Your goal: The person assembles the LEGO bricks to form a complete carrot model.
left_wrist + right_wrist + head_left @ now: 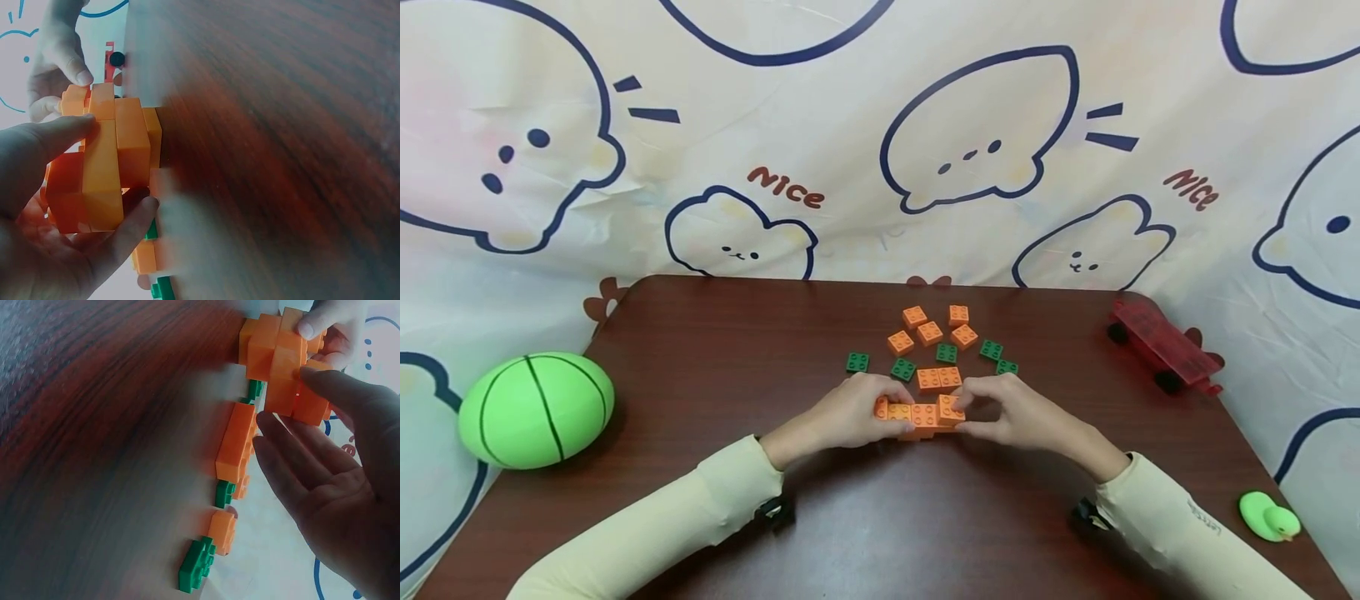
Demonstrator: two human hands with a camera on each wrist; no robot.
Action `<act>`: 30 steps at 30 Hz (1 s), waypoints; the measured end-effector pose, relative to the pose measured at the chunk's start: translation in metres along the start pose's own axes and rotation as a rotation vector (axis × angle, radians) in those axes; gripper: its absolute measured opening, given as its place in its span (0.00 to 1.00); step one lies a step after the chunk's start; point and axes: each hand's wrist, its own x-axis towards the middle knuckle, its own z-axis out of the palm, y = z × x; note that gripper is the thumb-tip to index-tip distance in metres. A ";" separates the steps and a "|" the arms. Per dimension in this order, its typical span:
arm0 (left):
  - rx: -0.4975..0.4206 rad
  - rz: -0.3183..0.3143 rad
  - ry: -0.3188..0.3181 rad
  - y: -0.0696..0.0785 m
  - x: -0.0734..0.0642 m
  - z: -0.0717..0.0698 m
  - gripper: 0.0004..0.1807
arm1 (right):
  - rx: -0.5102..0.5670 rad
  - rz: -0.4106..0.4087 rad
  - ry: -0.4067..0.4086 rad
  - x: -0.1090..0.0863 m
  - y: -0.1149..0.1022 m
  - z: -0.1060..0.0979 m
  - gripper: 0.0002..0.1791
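A stepped build of orange toy bricks (923, 414) stands between the two hands near the middle of the table. My left hand (848, 410) grips its left end, thumb on the near side and fingers on the far side. At the right end, my right hand (1026, 410) pinches an orange brick (950, 411) that sits on the top layer. The left wrist view shows the build's layers (103, 169) stacked unevenly, wider above than at the bottom. In the right wrist view, the right thumb presses the build's near side, and the other fingers reach behind it.
Just beyond the build lies a long orange brick (938, 379). Several loose orange bricks (929, 333) and green bricks (903, 369) are scattered behind it. A green ball (537, 410) sits at the left edge, a red toy skateboard (1165, 343) at the far right, a green duck (1268, 517) near right.
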 end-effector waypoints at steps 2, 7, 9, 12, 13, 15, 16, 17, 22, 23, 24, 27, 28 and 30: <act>0.002 0.003 -0.001 0.000 0.000 0.000 0.14 | 0.022 0.009 -0.010 0.000 0.002 0.000 0.11; 0.001 0.007 0.000 0.000 0.001 -0.001 0.14 | 0.057 0.011 -0.029 -0.001 0.005 0.001 0.12; -0.003 0.011 0.000 -0.001 0.001 0.000 0.14 | 0.071 0.006 -0.035 -0.001 0.007 0.001 0.12; -0.004 0.015 0.000 -0.001 0.001 -0.001 0.14 | 0.094 -0.006 -0.051 0.000 0.009 0.000 0.10; -0.004 0.017 0.000 -0.001 0.001 -0.001 0.14 | 0.099 -0.009 -0.059 0.000 0.011 -0.001 0.10; -0.004 0.018 -0.003 -0.001 0.001 -0.001 0.14 | 0.106 -0.013 -0.076 0.000 0.012 -0.002 0.09; -0.005 0.017 -0.004 -0.001 0.001 -0.001 0.14 | 0.107 -0.014 -0.082 0.001 0.013 -0.003 0.08; -0.008 0.016 -0.004 -0.001 0.001 -0.001 0.14 | 0.106 -0.014 -0.088 0.001 0.013 -0.003 0.08; -0.020 0.018 -0.004 -0.002 0.001 -0.001 0.14 | 0.097 -0.015 -0.111 0.003 0.012 -0.005 0.08; -0.021 0.019 -0.003 -0.002 0.001 -0.001 0.14 | 0.095 -0.014 -0.113 0.003 0.012 -0.005 0.08; -0.022 0.018 -0.002 -0.002 0.001 -0.001 0.14 | 0.094 -0.012 -0.113 0.004 0.011 -0.006 0.08; -0.023 0.021 0.000 -0.003 0.001 -0.001 0.14 | 0.080 -0.015 -0.099 0.004 0.011 -0.003 0.11; -0.025 0.023 0.000 -0.003 0.001 -0.001 0.14 | 0.076 -0.017 -0.088 0.004 0.012 -0.001 0.12; -0.024 0.027 0.001 -0.003 0.001 -0.001 0.14 | 0.062 -0.026 -0.054 0.004 0.012 0.003 0.14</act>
